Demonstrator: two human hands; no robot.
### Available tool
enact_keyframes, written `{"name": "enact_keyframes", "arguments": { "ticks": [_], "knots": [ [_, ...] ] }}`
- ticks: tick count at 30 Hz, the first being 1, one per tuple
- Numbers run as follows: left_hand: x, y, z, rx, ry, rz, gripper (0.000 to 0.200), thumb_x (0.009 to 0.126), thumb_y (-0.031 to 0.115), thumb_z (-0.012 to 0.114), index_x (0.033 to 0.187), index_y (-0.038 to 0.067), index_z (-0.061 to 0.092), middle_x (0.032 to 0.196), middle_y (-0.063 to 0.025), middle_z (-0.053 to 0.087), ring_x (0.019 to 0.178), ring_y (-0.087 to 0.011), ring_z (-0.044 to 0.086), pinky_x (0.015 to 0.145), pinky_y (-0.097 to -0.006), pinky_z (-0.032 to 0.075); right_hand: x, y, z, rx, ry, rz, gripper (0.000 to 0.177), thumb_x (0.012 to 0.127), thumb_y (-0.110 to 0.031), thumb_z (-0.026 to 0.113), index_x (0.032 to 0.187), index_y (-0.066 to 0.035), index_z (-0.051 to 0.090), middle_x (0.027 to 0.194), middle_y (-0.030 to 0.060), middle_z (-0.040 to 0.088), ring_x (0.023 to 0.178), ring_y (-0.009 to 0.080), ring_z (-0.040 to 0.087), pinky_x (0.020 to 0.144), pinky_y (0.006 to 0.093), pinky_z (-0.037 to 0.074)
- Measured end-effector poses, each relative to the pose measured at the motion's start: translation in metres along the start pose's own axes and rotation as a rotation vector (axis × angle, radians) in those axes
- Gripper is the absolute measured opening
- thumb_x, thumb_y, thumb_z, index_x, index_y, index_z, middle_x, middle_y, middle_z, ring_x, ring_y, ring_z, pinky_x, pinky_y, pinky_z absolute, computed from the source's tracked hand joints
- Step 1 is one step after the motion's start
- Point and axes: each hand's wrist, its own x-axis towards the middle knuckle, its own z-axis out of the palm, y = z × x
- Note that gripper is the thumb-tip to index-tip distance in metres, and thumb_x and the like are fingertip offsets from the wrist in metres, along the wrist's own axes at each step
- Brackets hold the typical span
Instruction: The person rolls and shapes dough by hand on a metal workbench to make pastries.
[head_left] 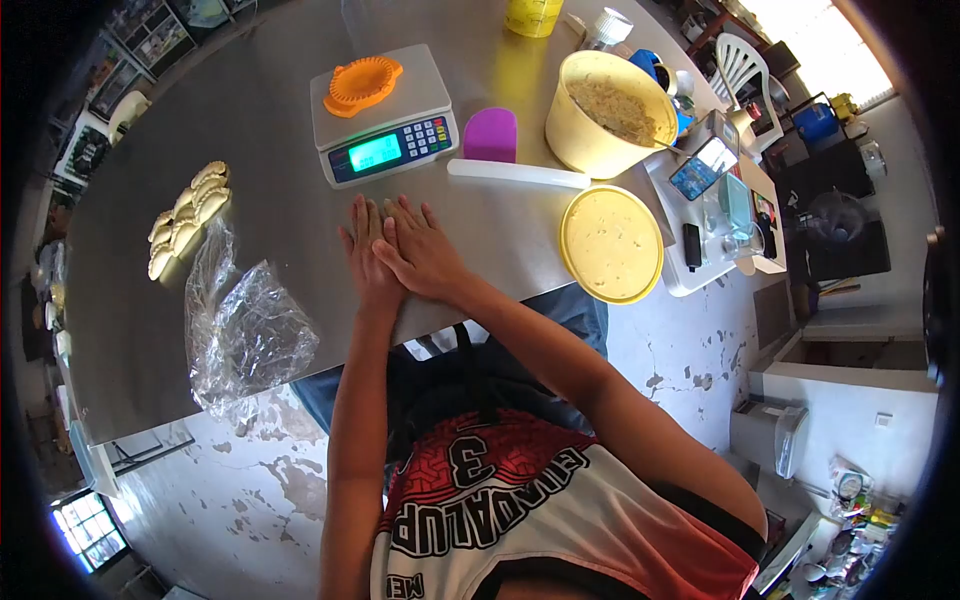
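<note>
My left hand (368,255) lies palm down on the steel table, its fingers stretched out toward the scale. Partly over it rests my right hand (428,258), also flat, with its thumb across the back of the left. Neither shows anything held; what is under the palms is hidden. Just beyond the fingertips stands a digital kitchen scale (430,85) with a lit display. On its plate sits an orange dumpling mould (362,86), spread open. A purple dough scraper (491,135) and a white rolling pin (518,173) lie to the right of the scale.
A yellow tub of filling (570,135) with a spoon stands right, its lid (612,245) nearer me. At left are several crimped pastries (185,222) and a crumpled plastic bag (255,325). A phone (703,168) stands on a white tray (690,275). The steel table (120,330) has a rounded edge.
</note>
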Motion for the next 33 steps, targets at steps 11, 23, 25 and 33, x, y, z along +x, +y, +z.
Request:
{"name": "enact_keyframes", "arguments": {
  "ticks": [11,23,25,33],
  "knots": [
    [-0.026,0.029,-0.035,-0.118,-0.199,0.037,0.056,0.106,0.035,0.031,0.135,-0.008,0.052,0.144,-0.0282,0.048,0.138,-0.042,0.043,0.116,-0.0523,0.03,-0.05,-0.011,-0.006,-0.162,-0.055,-0.117,0.09,0.098,-0.067,0.031,0.15,0.007,0.031,0.156,0.0281,0.031,0.149,0.0441,0.022,0.118,0.064,0.011],
    [-0.105,0.071,-0.065,-0.319,-0.197,-0.06,0.079,0.104,0.059,0.014,0.153,0.0,0.032,0.157,-0.0222,0.034,0.148,-0.0405,0.027,0.121,-0.0554,0.016,-0.126,-0.036,-0.015,0.036,-0.109,-0.138,0.101,0.094,-0.072,0.034,0.156,0.005,0.014,0.161,0.0274,0.02,0.151,0.045,0.01,0.117,0.0661,-0.002],
    [-0.095,0.064,-0.061,-0.334,-0.214,-0.087,0.078,0.104,0.056,0.018,0.153,-0.003,0.028,0.158,-0.0235,0.032,0.148,-0.041,0.026,0.121,-0.0561,0.014,-0.113,-0.039,-0.016,0.043,-0.108,-0.091,0.095,0.096,-0.069,0.032,0.156,0.003,0.017,0.16,0.0284,0.022,0.151,0.0464,0.01,0.116,0.0676,-0.003],
    [-0.038,0.029,-0.022,0.067,-0.215,-0.1,0.066,0.105,0.041,0.034,0.152,-0.006,0.029,0.157,-0.026,0.033,0.149,-0.0409,0.025,0.12,-0.0587,0.012,-0.048,-0.011,-0.005,-0.124,0.039,0.005,0.068,0.103,-0.054,0.029,0.143,-0.003,0.048,0.15,0.0327,0.036,0.149,0.0496,0.014,0.111,0.0751,0.0]
  ]
}}
